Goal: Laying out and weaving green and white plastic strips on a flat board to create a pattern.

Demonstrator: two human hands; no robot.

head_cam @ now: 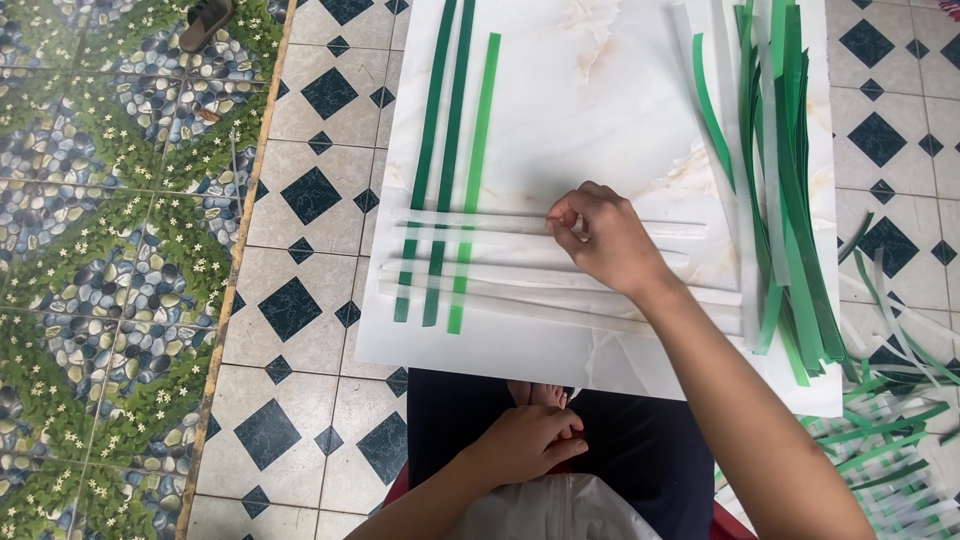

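Glossy marble-look board (600, 90) carries smooth, shiny green plastic strips (447, 170) crossed by translucent white strips (480, 275); a loose pile of green strips (790, 190) gleams beside glazed patterned floor tiles (310, 120).

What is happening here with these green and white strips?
A person sits at a white board. The right hand pinches a white strip that crosses three green strips in a weave. The left hand rests in the lap. A pile of loose green strips lies on the right.

Right hand (605, 240) hides the pinched white strip's (480, 222) middle; 3 long green plastic strips (448, 150) and the loose green strip pile (790, 180) are cut off by the top edge.
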